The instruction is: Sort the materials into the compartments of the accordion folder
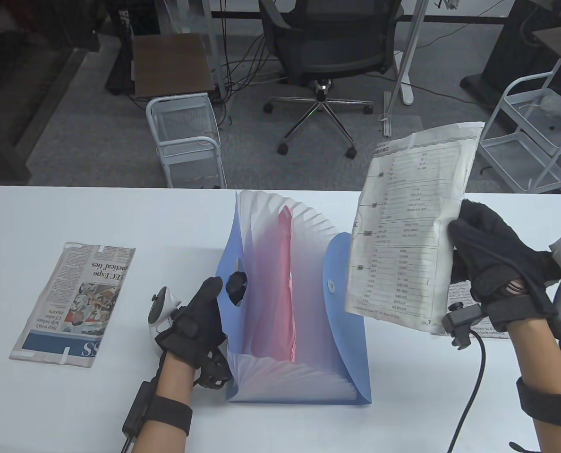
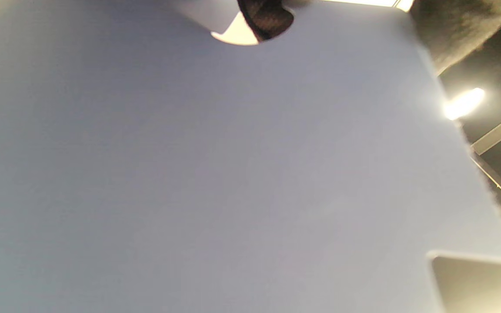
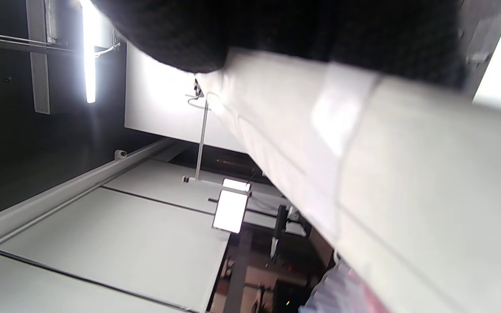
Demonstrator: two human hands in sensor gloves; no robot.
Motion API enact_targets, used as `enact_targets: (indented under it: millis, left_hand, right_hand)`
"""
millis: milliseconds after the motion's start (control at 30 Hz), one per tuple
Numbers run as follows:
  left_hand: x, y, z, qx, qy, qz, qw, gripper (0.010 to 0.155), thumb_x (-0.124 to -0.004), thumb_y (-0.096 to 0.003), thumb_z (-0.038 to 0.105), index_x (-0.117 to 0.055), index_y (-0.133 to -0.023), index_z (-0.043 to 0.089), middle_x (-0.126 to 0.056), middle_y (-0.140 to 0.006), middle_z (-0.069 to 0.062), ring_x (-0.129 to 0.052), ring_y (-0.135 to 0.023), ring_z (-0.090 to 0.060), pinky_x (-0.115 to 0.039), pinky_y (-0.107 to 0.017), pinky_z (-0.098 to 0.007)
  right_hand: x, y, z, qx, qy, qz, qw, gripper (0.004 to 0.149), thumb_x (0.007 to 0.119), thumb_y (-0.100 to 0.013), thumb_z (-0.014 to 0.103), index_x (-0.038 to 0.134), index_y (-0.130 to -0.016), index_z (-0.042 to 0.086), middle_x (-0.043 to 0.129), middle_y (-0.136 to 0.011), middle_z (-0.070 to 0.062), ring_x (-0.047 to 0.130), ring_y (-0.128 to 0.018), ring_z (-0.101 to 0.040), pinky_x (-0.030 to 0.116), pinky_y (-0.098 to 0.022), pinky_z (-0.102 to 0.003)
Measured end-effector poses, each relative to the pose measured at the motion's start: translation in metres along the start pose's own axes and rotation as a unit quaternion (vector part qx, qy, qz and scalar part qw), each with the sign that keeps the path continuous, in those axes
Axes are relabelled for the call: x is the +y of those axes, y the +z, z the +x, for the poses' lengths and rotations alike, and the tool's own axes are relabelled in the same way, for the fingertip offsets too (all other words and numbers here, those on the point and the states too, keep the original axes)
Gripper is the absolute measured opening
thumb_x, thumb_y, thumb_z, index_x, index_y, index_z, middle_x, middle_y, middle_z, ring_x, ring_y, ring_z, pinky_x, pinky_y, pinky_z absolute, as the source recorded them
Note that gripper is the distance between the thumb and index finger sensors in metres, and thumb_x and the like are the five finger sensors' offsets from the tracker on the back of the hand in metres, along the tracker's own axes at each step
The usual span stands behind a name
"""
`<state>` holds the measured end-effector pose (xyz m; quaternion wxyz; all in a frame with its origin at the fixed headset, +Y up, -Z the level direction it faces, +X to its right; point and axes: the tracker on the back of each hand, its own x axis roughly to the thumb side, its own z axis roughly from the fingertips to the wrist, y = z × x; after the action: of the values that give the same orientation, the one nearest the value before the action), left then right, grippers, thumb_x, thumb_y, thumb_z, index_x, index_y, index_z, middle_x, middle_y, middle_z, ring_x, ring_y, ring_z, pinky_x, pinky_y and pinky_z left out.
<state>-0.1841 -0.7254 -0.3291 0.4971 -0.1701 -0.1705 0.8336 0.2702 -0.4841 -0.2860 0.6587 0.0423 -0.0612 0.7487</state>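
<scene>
The right hand (image 1: 490,269) grips a printed paper (image 1: 410,222) by its right edge, fingers curled tight on it, and the sheet stands up in the air off the table. Just under those fingers, more papers (image 1: 469,302) lie flat on the table.

The left hand (image 1: 198,314) holds the blue front wall of the accordion folder (image 1: 342,330). One fingertip (image 1: 237,283) pokes through the cut-out hole in that wall, so the hand has a pinch on it and pulls the folder open. Beyond those fingers the pockets fan out wide, and a pink sheet (image 1: 285,283) stands in one near the middle.

To do this step well, I think the left hand should keep the wall pulled back so the gaps stay wide. The right hand should tip the paper's bottom edge down into one gap and slide it in straight, so it does not bend or catch.

Far to the left of the left hand lies a folded newspaper (image 1: 75,299).
</scene>
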Motion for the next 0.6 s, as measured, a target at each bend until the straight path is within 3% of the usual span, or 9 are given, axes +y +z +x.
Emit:
enact_targets:
  millis: [367, 600]
  left_hand:
    - [0.002, 0.0, 0.001, 0.0, 0.0, 0.001, 1.0, 0.076, -0.065, -0.0629, 0.07, -0.054, -0.108, 0.01, 0.003, -0.121, -0.032, 0.002, -0.102, -0.06, -0.019, -0.062, -0.074]
    - [0.003, 0.0, 0.001, -0.001, 0.001, 0.001, 1.0, 0.076, -0.065, -0.0629, 0.07, -0.054, -0.108, 0.01, 0.003, -0.121, -0.032, 0.002, -0.102, -0.06, -0.019, -0.062, -0.074]
  right_hand:
    - [0.045, 0.003, -0.002, -0.005, -0.024, 0.05, 0.998, 0.043, 0.08, -0.058, 0.026, 0.067, -0.097, 0.016, 0.094, -0.081, -0.014, 0.114, -0.037, -0.032, 0.101, -0.018, -0.036]
    - [0.053, 0.001, -0.014, 0.008, 0.013, 0.059, 0.998, 0.042, 0.08, -0.058, 0.026, 0.067, -0.097, 0.016, 0.094, -0.081, -0.014, 0.114, -0.036, -0.033, 0.101, -0.018, -0.036]
